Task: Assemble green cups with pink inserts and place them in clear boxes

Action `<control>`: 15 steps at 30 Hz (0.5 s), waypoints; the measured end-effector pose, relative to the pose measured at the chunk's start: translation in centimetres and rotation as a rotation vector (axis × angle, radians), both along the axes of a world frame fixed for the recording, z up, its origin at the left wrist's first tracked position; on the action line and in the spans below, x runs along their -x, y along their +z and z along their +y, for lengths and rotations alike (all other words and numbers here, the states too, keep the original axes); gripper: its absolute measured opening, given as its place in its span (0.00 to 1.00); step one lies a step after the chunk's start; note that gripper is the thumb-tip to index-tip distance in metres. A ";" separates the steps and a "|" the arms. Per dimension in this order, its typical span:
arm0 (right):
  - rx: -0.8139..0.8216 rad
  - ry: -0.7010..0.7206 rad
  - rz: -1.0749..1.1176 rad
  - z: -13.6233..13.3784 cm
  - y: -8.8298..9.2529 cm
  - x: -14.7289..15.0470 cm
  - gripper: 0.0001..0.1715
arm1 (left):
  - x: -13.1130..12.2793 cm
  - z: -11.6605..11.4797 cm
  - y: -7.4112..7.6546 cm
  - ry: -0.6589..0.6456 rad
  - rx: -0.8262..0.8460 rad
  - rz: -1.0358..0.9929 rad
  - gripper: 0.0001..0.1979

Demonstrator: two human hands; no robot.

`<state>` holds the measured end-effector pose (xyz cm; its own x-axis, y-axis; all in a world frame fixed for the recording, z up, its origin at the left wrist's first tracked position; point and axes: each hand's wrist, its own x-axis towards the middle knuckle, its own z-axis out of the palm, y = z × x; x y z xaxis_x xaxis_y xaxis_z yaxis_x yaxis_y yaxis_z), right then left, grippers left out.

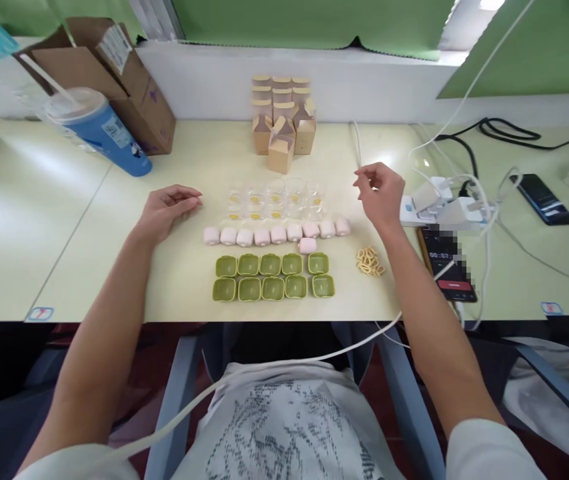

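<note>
Nearer than the pink-white cylinder row [278,235] lie ten green square cups [273,288] and, rightward, tan rings [370,262]. Beyond it: clear plastic pieces [275,198], then, off its ends, the loosely curled left hand [167,210] and half-closed right hand [379,193], apparently empty; farthest, small cardboard boxes [281,152]. Parts look sorted, none combined.

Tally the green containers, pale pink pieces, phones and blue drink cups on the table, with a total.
Green containers: 10
Pale pink pieces: 10
Phones: 2
Blue drink cup: 1
Total: 23
</note>
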<state>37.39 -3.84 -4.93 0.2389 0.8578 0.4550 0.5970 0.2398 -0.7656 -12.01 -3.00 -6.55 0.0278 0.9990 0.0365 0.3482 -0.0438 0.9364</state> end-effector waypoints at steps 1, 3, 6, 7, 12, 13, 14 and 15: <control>0.029 0.026 -0.010 -0.4 -0.2 -0.3 0.07 | 0.5 -0.1 0.4 -0.066 0.029 0.026 0.24; 0.107 0.126 -0.066 -1.2 -0.3 -1.0 0.06 | 1.3 -0.4 1.4 -0.221 0.068 0.091 0.26; 0.251 0.297 -0.229 -2.3 0.5 -2.0 0.08 | 1.9 -0.8 2.6 -0.436 0.098 0.235 0.31; 0.297 0.344 -0.275 -2.6 0.9 -2.2 0.09 | 1.9 -0.8 2.9 -0.471 0.105 0.288 0.32; 0.415 0.380 -0.378 -3.5 2.4 -2.2 0.19 | 1.2 -1.0 3.6 -0.554 0.112 0.499 0.30; 0.417 0.345 -0.391 -3.5 2.5 -2.1 0.21 | 1.1 -1.0 3.7 -0.570 0.106 0.526 0.29; 0.420 0.308 -0.401 -3.6 2.5 -1.9 0.22 | 1.1 -1.0 3.7 -0.583 0.101 0.546 0.29; 0.421 0.270 -0.403 -3.6 2.6 -1.8 0.22 | 1.1 -1.0 3.8 -0.592 0.096 0.555 0.30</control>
